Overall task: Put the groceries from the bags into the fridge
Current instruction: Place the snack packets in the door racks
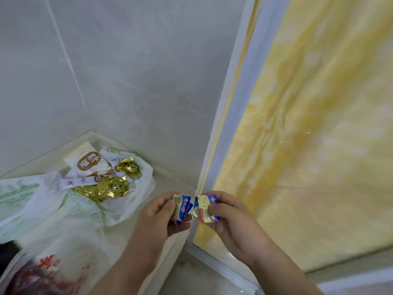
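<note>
At far left we see a red-printed bag (49, 271), cut off by the frame. Above it a white plastic bag (85, 211) lies open, holding gold foil packs (106, 188) and a white pouch (89, 163). The left hand (161, 211) and right hand (225, 213), fingers curled, each pinch an end of a small blue-and-yellow packet (182, 207) beside a blurred yellow panel (308, 145).

Blue-and-cream foil packet (182, 208) held, white bag (136, 201) lying open.
The small packet, crumpled at its middle, is pinched between left hand (161, 211) and right hand (229, 213) at 6 o'clock; at 8 o'clock the bag shows gold foil packs (110, 188) and a white pouch (89, 163).
</note>
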